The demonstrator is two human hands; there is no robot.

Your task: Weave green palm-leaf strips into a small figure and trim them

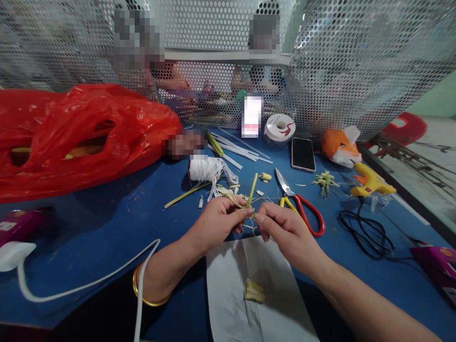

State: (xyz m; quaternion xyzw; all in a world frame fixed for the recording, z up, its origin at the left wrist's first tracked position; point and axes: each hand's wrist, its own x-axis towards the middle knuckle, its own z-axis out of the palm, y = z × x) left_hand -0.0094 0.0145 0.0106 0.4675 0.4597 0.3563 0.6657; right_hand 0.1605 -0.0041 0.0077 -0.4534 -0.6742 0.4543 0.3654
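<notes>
My left hand (217, 221) and my right hand (285, 230) meet over the blue table (107, 223), both pinching the same thin green leaf strip (251, 190). The strip sticks up from between my fingertips, and pale frayed leaf pieces hang at the pinch. A gold bangle (142, 292) circles my left wrist. Below my hands lies a grey paper sheet (256, 294) with a small folded leaf piece (254, 290) on it.
Red-handled scissors (302, 209) lie just right of my hands, a yellow glue gun (370, 183) with black cord farther right. White thread bundle (206, 169), phone (303, 154), tape spool (280, 127), red plastic bag (81, 133) at left, white cable (81, 285). People sit behind a perforated screen (342, 61).
</notes>
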